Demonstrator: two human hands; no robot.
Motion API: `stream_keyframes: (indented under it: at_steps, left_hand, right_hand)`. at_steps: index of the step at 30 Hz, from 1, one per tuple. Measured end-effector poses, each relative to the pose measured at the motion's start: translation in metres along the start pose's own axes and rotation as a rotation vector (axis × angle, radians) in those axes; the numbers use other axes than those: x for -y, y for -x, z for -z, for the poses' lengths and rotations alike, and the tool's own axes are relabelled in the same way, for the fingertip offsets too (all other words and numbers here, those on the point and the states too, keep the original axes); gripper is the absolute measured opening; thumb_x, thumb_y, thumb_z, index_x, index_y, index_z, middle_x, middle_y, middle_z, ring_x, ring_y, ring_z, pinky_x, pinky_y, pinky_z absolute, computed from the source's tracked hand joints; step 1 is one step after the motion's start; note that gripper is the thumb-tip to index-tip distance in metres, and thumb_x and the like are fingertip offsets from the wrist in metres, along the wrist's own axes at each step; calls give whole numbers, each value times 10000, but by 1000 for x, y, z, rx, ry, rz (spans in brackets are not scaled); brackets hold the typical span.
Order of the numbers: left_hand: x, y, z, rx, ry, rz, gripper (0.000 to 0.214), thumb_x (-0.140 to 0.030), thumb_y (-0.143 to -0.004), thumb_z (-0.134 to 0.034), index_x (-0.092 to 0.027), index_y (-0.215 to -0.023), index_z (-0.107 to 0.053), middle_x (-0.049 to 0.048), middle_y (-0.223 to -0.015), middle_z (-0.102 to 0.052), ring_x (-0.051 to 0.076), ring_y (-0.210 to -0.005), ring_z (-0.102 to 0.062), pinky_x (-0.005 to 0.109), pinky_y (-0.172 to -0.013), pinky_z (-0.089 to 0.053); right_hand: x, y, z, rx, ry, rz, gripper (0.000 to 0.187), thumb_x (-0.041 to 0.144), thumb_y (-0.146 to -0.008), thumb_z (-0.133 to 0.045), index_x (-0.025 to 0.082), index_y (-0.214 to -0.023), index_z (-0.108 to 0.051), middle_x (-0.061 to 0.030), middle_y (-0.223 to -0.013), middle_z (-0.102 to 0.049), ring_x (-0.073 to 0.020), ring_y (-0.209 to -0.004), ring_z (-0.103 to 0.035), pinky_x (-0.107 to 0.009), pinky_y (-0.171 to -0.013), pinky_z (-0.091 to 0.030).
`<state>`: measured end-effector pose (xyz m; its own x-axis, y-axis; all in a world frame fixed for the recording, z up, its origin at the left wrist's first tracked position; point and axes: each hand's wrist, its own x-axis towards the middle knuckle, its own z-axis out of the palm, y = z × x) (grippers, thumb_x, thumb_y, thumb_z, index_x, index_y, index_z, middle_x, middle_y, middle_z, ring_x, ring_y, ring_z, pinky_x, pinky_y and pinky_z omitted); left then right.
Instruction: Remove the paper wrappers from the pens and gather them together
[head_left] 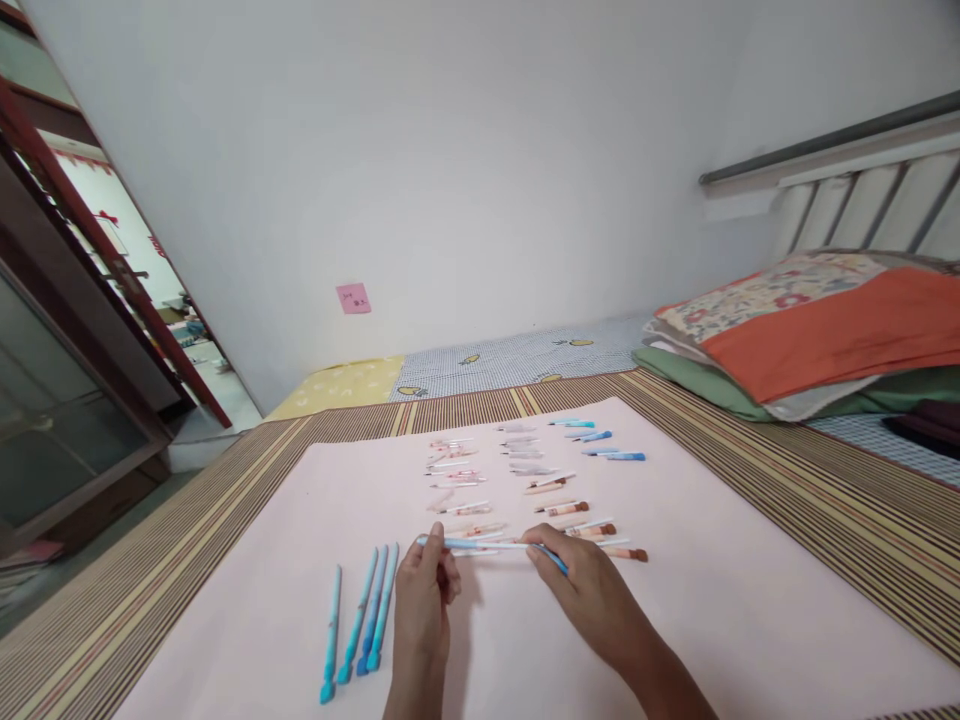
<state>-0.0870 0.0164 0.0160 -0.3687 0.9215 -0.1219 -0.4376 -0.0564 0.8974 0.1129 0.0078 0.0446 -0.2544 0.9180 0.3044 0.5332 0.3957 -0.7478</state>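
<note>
My left hand (427,585) pinches the light-blue end of a pen (461,544) between thumb and fingers. Around its darker blue end, my right hand (585,580) is closed. A thin white length shows between the two hands; whether it is one piece with both ends I cannot tell. Beside my left hand lie several whole blue pens (331,630) with shaped caps. Beyond both hands are rows of pen parts: pale pink ones (457,475), brown-ended ones (574,508) and blue ones (596,437). Some parts just under the held pen are partly hidden.
A large pale pink sheet (247,600) covers much of the striped mat (750,450). Folded bedding with an orange cover (832,330) is piled at the right, near a radiator (862,205). A pink note (353,298) sticks to the wall. A doorway is at the left.
</note>
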Motion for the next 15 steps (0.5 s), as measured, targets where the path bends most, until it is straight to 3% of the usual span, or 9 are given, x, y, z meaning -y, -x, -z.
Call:
stream_keyframes:
  at_steps: [7,15]
  left_hand:
    - [4,-4,3,-31,80,91,404,-440,-656,-834,-158,-633,-545,-21,-476,-558,92,-404,-503,163,-345,-279]
    - [-1,-7,4,-83,259,290,261,-202,-914,-589,-116,-668,-574,21,-532,-588,78,-428,-543,139,-371,-353]
  right_hand:
    - [-9,-2,-3,-31,107,-31,281,349,-1013,-344,259,-924,-595,7,-785,-654,-191,-728,-614,-272,-673,-411]
    - [-21,-4,-1,-73,-61,-95,293,418,-987,-392,240,-877,-596,19,-725,-582,-170,-636,-506,-260,-619,-373]
